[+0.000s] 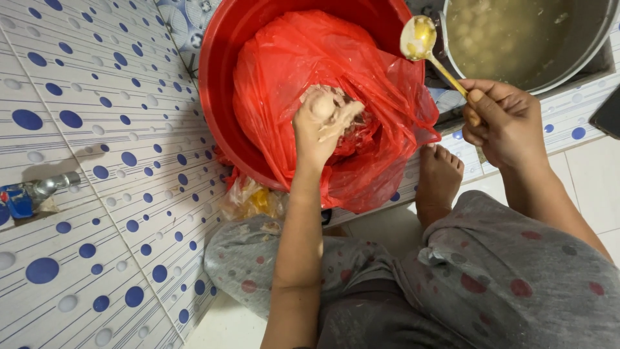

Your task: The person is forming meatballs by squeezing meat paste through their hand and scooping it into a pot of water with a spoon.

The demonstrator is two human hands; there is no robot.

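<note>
Head view: left hand [321,123] fingers clenched on dough lump [321,106] over red bag [381,84], right hand [507,123] fingers gripping spoon [423,42].

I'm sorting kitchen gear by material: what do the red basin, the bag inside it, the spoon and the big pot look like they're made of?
Red basin: probably moulded plastic, with smooth glossy walls. Bag: thin red plastic film, crinkled and see-through. Spoon, held in the right hand: likely metal, with a shiny bowl and a brassy handle. Big pot: seemingly steel or aluminium, with a dull grey rim.
</note>
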